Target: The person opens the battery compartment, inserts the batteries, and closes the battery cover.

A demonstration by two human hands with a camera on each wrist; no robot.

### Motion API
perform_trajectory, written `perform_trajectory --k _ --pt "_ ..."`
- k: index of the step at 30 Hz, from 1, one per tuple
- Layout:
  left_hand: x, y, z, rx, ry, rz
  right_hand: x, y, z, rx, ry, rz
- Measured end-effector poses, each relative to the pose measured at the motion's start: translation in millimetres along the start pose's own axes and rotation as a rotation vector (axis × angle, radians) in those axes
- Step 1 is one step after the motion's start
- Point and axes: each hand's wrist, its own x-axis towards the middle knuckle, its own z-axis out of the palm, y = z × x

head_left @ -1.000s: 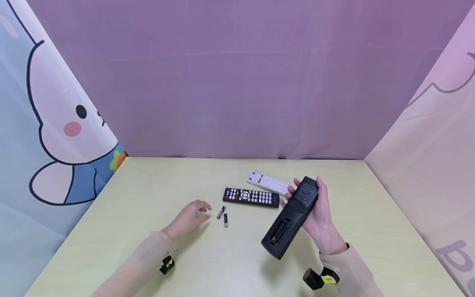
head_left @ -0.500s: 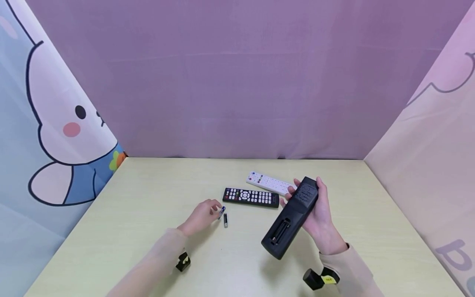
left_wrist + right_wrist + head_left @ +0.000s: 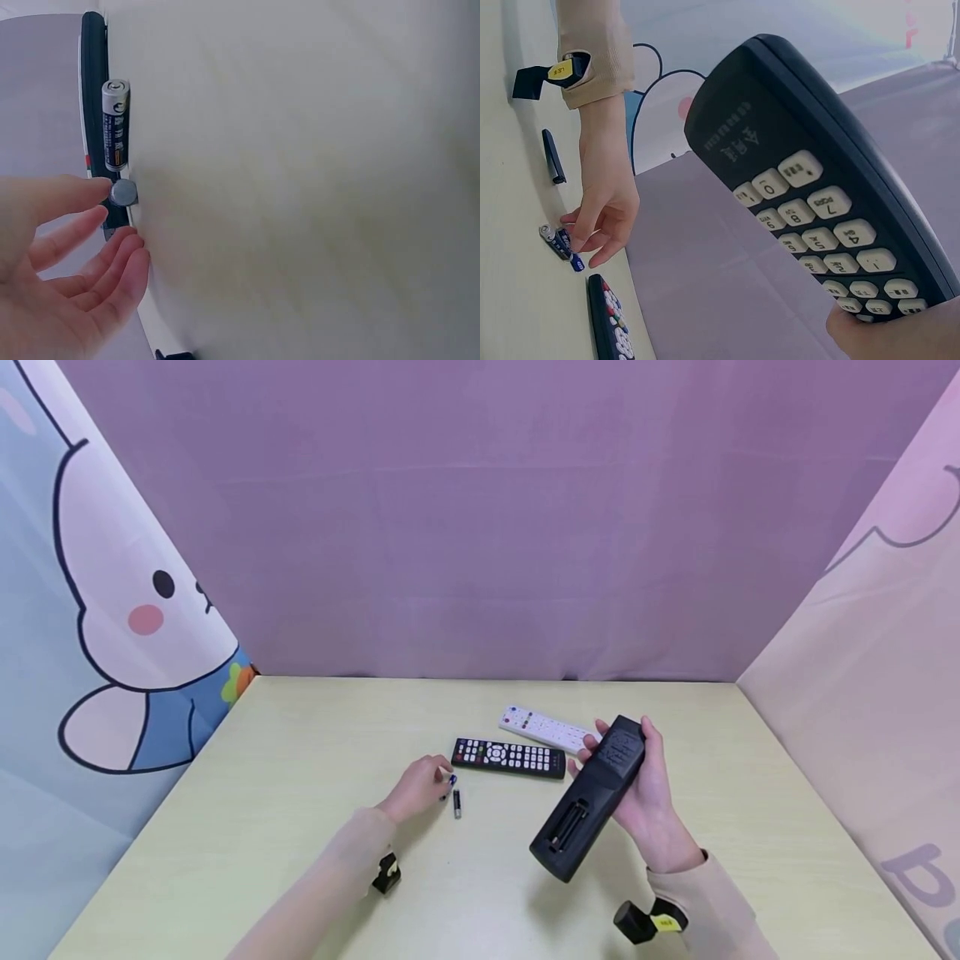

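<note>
My right hand (image 3: 647,797) holds a black remote control (image 3: 588,797) tilted above the table, its back towards the head camera. The battery compartment (image 3: 568,827) in that back is uncovered; white number buttons show on its front in the right wrist view. Over the table, my left hand (image 3: 418,787) has its thumb and fingers at a blue battery (image 3: 452,780), which the fingers partly hide. The left wrist view shows that battery end-on (image 3: 124,193) against the thumb tip. A second, dark battery (image 3: 457,804) lies beside it, untouched.
Behind the batteries lies another black remote (image 3: 508,758), buttons up. A white remote (image 3: 543,728) lies behind that, its right end partly hidden by my right fingers. A small black piece (image 3: 553,156) rests on the table near my left wrist. Cloth walls enclose the table (image 3: 337,718).
My left hand has moved right and slightly away from me, and its fingers have reached the blue battery. The right hand and the held remote have stayed almost where they were.
</note>
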Motion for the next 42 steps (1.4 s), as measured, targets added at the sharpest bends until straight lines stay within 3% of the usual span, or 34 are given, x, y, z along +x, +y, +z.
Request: perform_trajectory --k 7,20,32,42 --pt "4.1 1.1 -0.6 0.01 -0.04 -0.027 -0.4 -0.2 0.3 -0.007 -0.002 -0.007" --pt "2.3 2.0 -2.0 0.025 -0.068 0.007 -0.9 2.1 2.4 -0.003 0.031 0.005" --pt "-10.5 6.1 -10.9 -0.147 -0.04 -0.027 -1.6 3.3 2.9 0.007 0.014 0.009" --pt "-18.9 22.2 -14.7 -0.237 0.017 0.081 -1.3 4.4 3.6 0.018 -0.007 0.01"
